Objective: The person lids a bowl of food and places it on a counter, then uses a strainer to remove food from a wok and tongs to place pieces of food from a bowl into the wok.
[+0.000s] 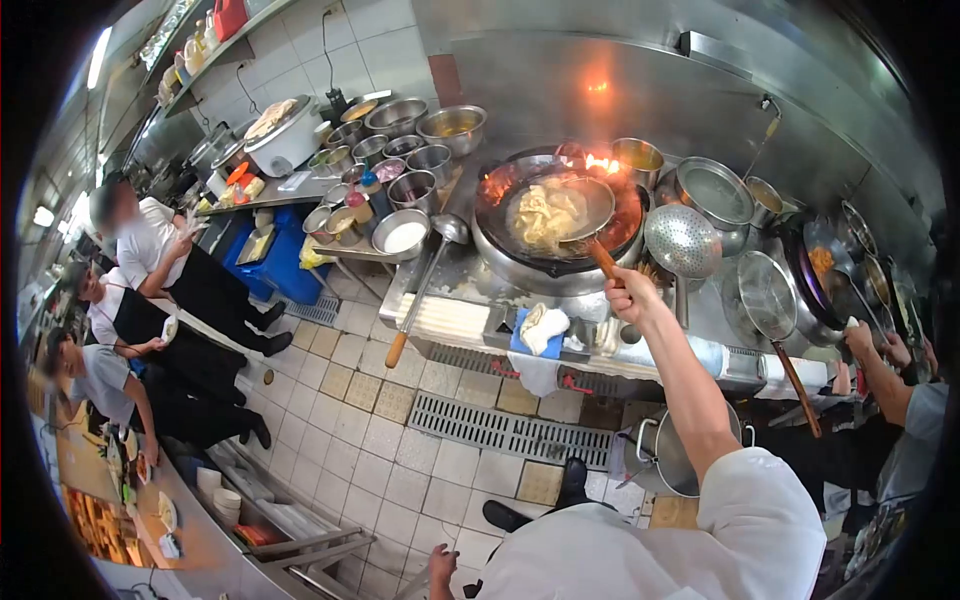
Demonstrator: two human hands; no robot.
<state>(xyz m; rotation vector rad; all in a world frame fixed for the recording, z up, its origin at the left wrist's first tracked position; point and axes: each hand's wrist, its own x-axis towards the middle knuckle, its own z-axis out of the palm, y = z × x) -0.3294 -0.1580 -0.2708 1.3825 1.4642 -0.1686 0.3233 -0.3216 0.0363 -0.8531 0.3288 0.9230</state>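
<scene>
My right hand [628, 294] is wrapped around the wooden handle of a round strainer [590, 208] whose head is in a large black wok [488, 224]. Pale yellow pieces of food [545, 216] lie in the wok, partly on the strainer's head. Flames [602, 163] rise at the wok's back edge. Low beside my body hangs my left hand [442, 565], its fingers loosely bent and apart, with nothing visible in it.
A ladle [428, 275] juts over the stove's left edge, near metal bowls [396, 116]. A perforated skimmer [683, 242] and a mesh strainer [768, 295] lie right. Below stands a pot [682, 452]. Several people [160, 245] stand left; another person's hand [858, 338] works right.
</scene>
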